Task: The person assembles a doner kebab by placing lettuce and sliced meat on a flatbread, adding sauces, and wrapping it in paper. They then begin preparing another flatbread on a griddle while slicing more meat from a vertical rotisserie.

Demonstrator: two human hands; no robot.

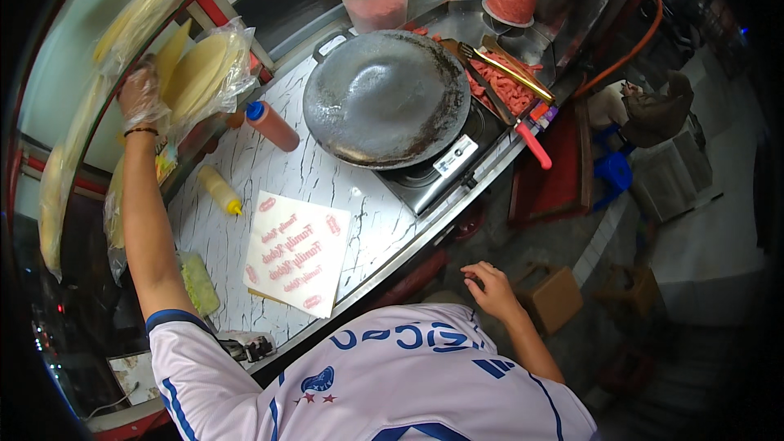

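Note:
My left hand (144, 96), in a clear plastic glove, reaches up to the far left, touching the edge of a pale yellow flatbread (170, 57). Its fingertips are too blurred and hidden to show a grip. Beside it more round flatbreads (204, 73) sit in an open clear plastic bag. Over the floor, to the right of my body, hangs my bare right hand (492, 290), fingers loosely bent and apart, with nothing in it. White wrapping paper (298, 253) printed in red lies on the marbled counter (371, 220) between my arms.
A dark domed griddle (388, 98) covers the stove (445, 171). Right of it lie shredded meat (506, 90), golden tongs (510, 75) and a red-handled knife (532, 145). A red sauce bottle (273, 126), pale sauce bottle (219, 188) and meat tub (374, 4) stand or lie nearby.

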